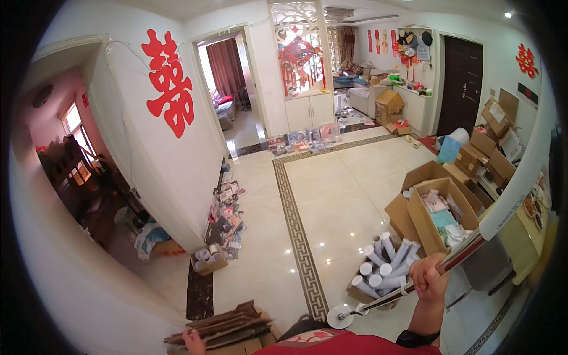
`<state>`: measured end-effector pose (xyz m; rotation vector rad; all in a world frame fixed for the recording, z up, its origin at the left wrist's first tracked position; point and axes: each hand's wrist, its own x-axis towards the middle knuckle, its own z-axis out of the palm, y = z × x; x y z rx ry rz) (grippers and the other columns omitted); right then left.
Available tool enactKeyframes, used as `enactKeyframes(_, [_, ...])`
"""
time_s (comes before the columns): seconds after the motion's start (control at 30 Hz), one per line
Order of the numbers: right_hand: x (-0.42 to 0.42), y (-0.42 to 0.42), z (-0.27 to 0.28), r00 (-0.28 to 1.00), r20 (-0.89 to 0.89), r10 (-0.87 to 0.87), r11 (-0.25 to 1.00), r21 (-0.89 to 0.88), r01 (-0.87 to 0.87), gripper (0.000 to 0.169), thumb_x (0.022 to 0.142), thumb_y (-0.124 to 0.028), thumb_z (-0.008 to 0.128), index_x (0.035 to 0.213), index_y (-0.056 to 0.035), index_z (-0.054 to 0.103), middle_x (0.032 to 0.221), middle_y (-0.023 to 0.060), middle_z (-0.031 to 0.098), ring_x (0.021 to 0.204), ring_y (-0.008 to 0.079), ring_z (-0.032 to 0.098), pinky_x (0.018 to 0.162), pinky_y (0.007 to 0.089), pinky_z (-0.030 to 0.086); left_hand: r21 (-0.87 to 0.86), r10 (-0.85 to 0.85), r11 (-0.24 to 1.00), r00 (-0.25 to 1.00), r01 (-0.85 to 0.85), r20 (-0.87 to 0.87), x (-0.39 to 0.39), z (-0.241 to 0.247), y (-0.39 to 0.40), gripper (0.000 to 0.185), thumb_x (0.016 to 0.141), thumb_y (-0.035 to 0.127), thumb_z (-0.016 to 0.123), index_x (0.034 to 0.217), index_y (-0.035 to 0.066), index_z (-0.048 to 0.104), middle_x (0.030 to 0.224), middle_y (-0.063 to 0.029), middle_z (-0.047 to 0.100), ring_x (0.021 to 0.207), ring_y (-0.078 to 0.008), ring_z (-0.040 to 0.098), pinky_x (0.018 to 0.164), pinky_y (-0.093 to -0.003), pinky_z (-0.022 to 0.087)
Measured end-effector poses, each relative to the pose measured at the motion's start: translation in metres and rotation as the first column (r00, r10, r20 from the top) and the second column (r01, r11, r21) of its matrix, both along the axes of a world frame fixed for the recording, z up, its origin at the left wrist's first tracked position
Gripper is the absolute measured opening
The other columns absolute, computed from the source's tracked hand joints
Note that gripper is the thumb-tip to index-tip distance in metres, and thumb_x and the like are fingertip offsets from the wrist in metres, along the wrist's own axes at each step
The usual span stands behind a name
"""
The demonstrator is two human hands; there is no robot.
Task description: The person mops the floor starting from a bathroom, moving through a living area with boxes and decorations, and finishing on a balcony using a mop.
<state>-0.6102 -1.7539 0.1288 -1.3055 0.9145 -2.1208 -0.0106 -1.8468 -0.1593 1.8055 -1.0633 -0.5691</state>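
Observation:
My right hand, with a black band on its wrist, is closed around a shiny metal pole. The pole slants from a white round disc at the lower middle up to a long white cylinder at the right. My left hand is low at the left, at the end of a stack of dark brown flat pieces; whether it grips them is unclear. Beyond my right hand, a box holds several white capped tubes.
An open cardboard box with packets stands at the right, beside a cloth-covered table. Small packets lie along the left wall, near a small box of rolls. More packets lie by the white cabinet.

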Motion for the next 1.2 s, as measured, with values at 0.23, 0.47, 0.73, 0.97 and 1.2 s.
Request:
enactKeyframes(0.23, [-0.077, -0.113, -0.003, 0.973, 0.015, -0.230, 0.964, -0.132, 0.230, 0.041, 0.084, -0.036, 0.060, 0.061, -0.0124, 0.037, 0.038, -0.0031, 0.033, 0.028, 0.0087, 0.032, 0.038, 0.0237, 0.028, 0.688, -0.277, 0.697, 0.961, 0.200, 0.000, -0.034, 0.064, -0.134, 0.042, 0.085, 0.036, 0.049, 0.106, -0.001, 0.053, 0.098, -0.0166, 0.057, 0.090, -0.0260, 0.055, 0.075, -0.0389, 0.046])
enactKeyframes(0.47, [-0.127, -0.214, 0.008, 0.878, 0.058, -0.475, 0.856, -0.202, 0.477, 0.034, 0.087, -0.031, 0.056, 0.068, -0.0104, 0.038, 0.042, -0.0032, 0.032, 0.032, 0.0072, 0.028, 0.039, 0.0228, 0.025, 0.637, -0.799, 0.599, 0.412, 0.486, 0.437, -0.210, 0.046, -0.432, 0.037, 0.078, 0.037, 0.050, 0.087, 0.002, 0.061, 0.092, -0.0212, 0.061, 0.088, -0.0382, 0.058, 0.077, -0.0463, 0.046])
enactKeyframes(0.73, [-0.216, -0.335, 0.000, 0.838, -0.027, -0.545, 0.811, -0.270, 0.519, 0.029, 0.093, -0.028, 0.044, 0.071, -0.0126, 0.034, 0.047, -0.0059, 0.032, 0.036, 0.0045, 0.027, 0.046, 0.0200, 0.026, 0.457, -0.945, 0.052, -0.104, 0.888, 0.309, -0.517, 0.082, -0.615, 0.033, 0.082, 0.034, 0.053, 0.101, 0.008, 0.062, 0.097, -0.0145, 0.062, 0.091, -0.0319, 0.059, 0.079, -0.0386, 0.047])
enactKeyframes(0.97, [-0.338, -0.478, -0.023, 0.812, 0.107, -0.574, 0.803, -0.120, 0.584, 0.025, 0.088, -0.021, 0.053, 0.070, -0.0092, 0.039, 0.047, -0.0014, 0.035, 0.037, 0.0070, 0.030, 0.036, 0.0210, 0.026, 0.779, -0.787, 0.364, -0.278, 0.511, 0.550, -0.410, -0.012, -0.745, 0.024, 0.079, 0.021, 0.050, 0.092, 0.006, 0.064, 0.096, -0.0179, 0.063, 0.094, -0.0350, 0.058, 0.083, -0.0431, 0.045])
enactKeyframes(1.2, [-0.445, -0.596, -0.032, 0.716, 0.054, -0.696, 0.718, 0.076, 0.692, 0.025, 0.088, -0.018, 0.053, 0.070, -0.0095, 0.039, 0.049, -0.0032, 0.030, 0.038, 0.0055, 0.029, 0.034, 0.0198, 0.025, 0.956, -0.764, 0.267, 0.632, 0.124, 0.132, -0.390, -0.042, -0.728, 0.024, 0.082, 0.021, 0.048, 0.092, 0.006, 0.063, 0.093, -0.0177, 0.063, 0.089, -0.0354, 0.058, 0.079, -0.0448, 0.046])
